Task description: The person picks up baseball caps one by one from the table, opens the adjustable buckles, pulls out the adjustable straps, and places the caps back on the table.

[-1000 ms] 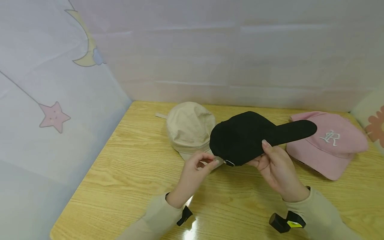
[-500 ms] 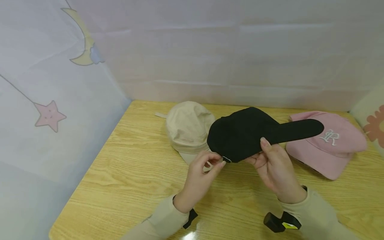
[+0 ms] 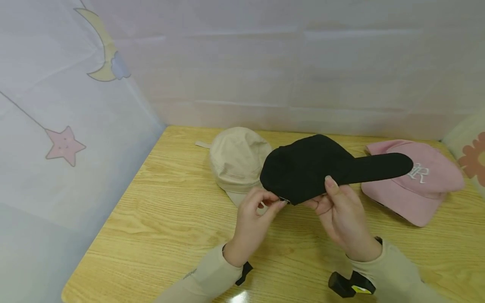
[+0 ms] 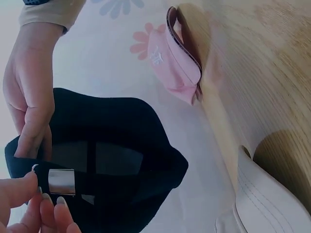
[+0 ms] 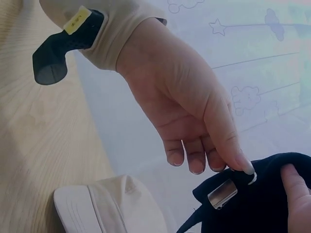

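Observation:
A black baseball cap (image 3: 307, 170) is held up above the table, its brim pointing right. My right hand (image 3: 346, 216) grips its lower edge, thumb on the outside and fingers beneath. At the back of the cap, my left hand (image 3: 254, 223) pinches the strap beside a metal buckle (image 4: 62, 181). The left wrist view shows the cap's dark inside, with the right hand's fingers (image 4: 35, 131) reaching into it. In the right wrist view, the left hand's thumb (image 5: 233, 150) presses the strap near the silver buckle. The strap's tip is hidden by the fingers.
On the wooden table (image 3: 151, 227), a beige cap (image 3: 238, 158) lies behind the left hand, partly covered by the black cap. To the right rests a pink cap (image 3: 435, 168) with a white embroidered letter. Fabric-covered walls (image 3: 242, 75) close off the back and left.
The left hand has moved right, up to the buckle, and less of the buckle shows. The black cap has shifted slightly, its brim now reaching farther right over the pink cap.

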Motion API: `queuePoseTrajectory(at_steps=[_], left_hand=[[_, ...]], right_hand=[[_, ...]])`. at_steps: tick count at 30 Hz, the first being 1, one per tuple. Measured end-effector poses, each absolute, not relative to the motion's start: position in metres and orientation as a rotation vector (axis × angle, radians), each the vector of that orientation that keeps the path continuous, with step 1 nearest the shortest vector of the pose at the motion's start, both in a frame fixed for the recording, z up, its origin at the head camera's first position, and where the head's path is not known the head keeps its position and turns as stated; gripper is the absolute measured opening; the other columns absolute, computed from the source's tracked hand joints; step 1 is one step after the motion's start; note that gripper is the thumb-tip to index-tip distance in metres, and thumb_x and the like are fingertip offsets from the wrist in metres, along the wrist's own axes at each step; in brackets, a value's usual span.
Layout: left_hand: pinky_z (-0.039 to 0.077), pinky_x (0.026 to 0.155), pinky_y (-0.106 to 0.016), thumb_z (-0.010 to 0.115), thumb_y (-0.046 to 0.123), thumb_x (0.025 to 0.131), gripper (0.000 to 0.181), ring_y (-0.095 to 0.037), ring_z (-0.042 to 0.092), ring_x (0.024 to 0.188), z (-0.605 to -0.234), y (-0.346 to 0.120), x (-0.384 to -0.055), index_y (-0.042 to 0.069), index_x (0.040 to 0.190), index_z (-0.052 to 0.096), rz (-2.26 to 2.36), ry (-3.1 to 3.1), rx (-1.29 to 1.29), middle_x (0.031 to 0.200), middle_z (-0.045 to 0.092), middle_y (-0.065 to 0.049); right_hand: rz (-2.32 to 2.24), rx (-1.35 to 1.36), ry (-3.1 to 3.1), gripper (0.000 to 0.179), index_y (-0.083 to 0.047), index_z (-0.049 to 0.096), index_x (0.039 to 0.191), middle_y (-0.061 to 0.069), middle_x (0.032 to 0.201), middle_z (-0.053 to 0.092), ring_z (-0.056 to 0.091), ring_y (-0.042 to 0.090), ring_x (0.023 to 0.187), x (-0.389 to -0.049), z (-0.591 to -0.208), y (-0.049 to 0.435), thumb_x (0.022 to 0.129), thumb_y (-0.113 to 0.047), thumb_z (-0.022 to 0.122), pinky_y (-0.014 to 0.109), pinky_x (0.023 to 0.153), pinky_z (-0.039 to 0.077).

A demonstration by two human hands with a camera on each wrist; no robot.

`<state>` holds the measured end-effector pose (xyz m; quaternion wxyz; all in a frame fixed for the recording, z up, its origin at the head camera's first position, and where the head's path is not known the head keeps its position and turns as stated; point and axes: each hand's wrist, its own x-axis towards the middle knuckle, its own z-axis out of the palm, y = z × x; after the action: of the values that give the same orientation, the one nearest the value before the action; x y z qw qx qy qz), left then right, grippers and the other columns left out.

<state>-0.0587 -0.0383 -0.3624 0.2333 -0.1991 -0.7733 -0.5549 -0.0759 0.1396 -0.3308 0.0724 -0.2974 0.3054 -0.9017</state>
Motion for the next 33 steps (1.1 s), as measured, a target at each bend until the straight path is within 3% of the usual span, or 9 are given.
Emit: queuePoseTrajectory(at_steps=[5, 11, 17, 25, 33], left_hand=[[0.047, 0.064, -0.032, 0.08, 0.002, 0.078, 0.019, -0.021, 0.055, 0.075, -0.363, -0.037, -0.058, 0.002, 0.087, 0.063, -1.449, -2.1, -0.586, 0.087, 0.061, -0.007], [0.045, 0.06, -0.026, 0.085, 0.006, 0.071, 0.035, -0.017, 0.05, 0.07, -0.364, -0.034, -0.059, 0.005, 0.092, 0.057, -1.284, -2.102, -0.549, 0.09, 0.058, -0.005], [0.047, 0.058, -0.028, 0.083, 0.004, 0.075, 0.028, -0.018, 0.05, 0.068, -0.366, -0.034, -0.061, 0.003, 0.087, 0.057, -1.207, -2.062, -0.584, 0.087, 0.058, -0.006], [0.049, 0.067, -0.022, 0.079, -0.001, 0.075, 0.024, -0.018, 0.055, 0.073, -0.366, -0.041, -0.064, 0.004, 0.083, 0.058, -1.248, -1.982, -0.752, 0.083, 0.056, -0.006], [0.044, 0.055, -0.025, 0.078, -0.008, 0.07, 0.03, -0.016, 0.049, 0.068, -0.366, -0.045, -0.064, 0.007, 0.083, 0.055, -1.309, -1.91, -0.855, 0.079, 0.054, -0.005]], right_hand=[[-2.739, -0.876, 0.868, 0.042, 0.008, 0.045, 0.135, 0.023, 0.126, 0.06, 0.063, 0.03, 0.109, -0.075, -0.329, 0.138, 0.106, -0.004, 0.016, 0.04, 0.09, 0.051], [-2.754, -0.881, 0.918, 0.042, 0.008, 0.047, 0.134, 0.02, 0.127, 0.06, 0.063, 0.029, 0.111, -0.071, -0.327, 0.135, 0.107, -0.004, 0.017, 0.038, 0.091, 0.051], [-2.756, -0.906, 0.927, 0.042, 0.007, 0.046, 0.135, 0.021, 0.127, 0.06, 0.062, 0.028, 0.111, -0.071, -0.328, 0.134, 0.107, -0.004, 0.017, 0.038, 0.091, 0.05], [-2.786, -0.867, 0.92, 0.041, 0.007, 0.048, 0.131, 0.02, 0.123, 0.062, 0.064, 0.028, 0.108, -0.072, -0.325, 0.137, 0.107, -0.003, 0.017, 0.039, 0.09, 0.051], [-2.801, -0.846, 0.79, 0.042, 0.013, 0.046, 0.131, 0.025, 0.124, 0.06, 0.062, 0.033, 0.11, -0.076, -0.322, 0.147, 0.106, -0.003, 0.016, 0.042, 0.092, 0.05]])
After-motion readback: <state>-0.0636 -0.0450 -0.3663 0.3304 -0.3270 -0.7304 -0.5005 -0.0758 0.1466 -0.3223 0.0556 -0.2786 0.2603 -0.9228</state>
